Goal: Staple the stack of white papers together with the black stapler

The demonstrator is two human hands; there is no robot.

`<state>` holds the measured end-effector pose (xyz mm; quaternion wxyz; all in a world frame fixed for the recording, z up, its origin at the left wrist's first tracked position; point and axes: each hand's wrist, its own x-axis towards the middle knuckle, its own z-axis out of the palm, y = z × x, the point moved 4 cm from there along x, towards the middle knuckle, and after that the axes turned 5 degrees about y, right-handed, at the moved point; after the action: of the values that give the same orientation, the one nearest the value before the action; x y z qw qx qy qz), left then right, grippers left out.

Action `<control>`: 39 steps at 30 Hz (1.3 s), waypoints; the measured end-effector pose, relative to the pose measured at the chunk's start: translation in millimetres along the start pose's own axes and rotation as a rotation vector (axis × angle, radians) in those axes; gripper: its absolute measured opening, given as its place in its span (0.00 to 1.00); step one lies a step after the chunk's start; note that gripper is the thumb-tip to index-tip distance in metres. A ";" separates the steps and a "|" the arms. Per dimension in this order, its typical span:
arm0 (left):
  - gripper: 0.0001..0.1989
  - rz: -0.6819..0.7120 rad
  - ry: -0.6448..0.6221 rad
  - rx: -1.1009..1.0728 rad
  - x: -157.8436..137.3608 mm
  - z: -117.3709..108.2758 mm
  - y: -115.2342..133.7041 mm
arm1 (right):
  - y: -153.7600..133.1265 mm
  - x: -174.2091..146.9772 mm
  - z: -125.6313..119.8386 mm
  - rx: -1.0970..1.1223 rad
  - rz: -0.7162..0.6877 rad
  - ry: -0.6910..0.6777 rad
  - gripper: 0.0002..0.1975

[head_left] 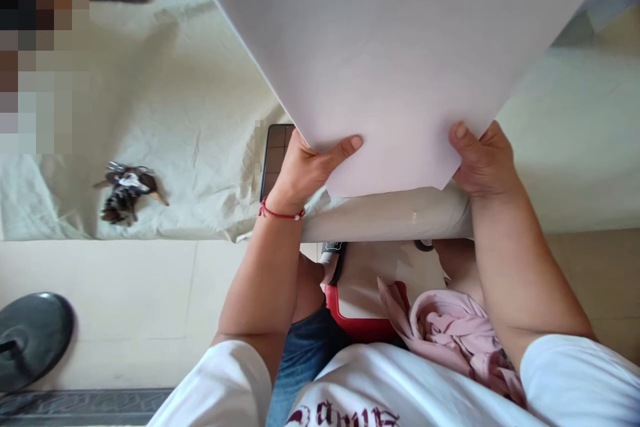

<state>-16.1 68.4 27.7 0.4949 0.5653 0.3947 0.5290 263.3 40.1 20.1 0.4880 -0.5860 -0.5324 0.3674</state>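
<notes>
Above a cloth-covered table (190, 113), large white sheet (395, 47) held up near the camera, left hand (305, 170) and right hand (483, 160) each pinching a near corner, thumbs on top. Bunch of keys (125, 193) at left; dark tablet (275, 153) just beside left hand.

My left hand (305, 170) and right hand (483, 160) grip the near edge of a large white sheet (395, 53), raised above the cloth-covered table (190, 120); keys (125, 192) lie left.
</notes>
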 end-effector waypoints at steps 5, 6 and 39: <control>0.30 0.014 -0.063 -0.021 -1.2 1.4 -1.7 | 1.2 0.9 2.5 0.301 0.039 0.040 0.34; 0.29 0.021 -0.068 -0.021 -1.0 0.9 -1.9 | 1.7 1.2 2.6 0.315 0.035 0.052 0.34; 0.27 -0.682 0.198 -0.112 -56.8 65.9 -16.5 | 14.9 -11.8 -67.0 0.035 0.550 0.159 0.28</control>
<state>43.0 7.2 3.0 0.6326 0.3189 0.5770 0.4065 329.0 17.1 21.7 0.4206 -0.7268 -0.3070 0.4479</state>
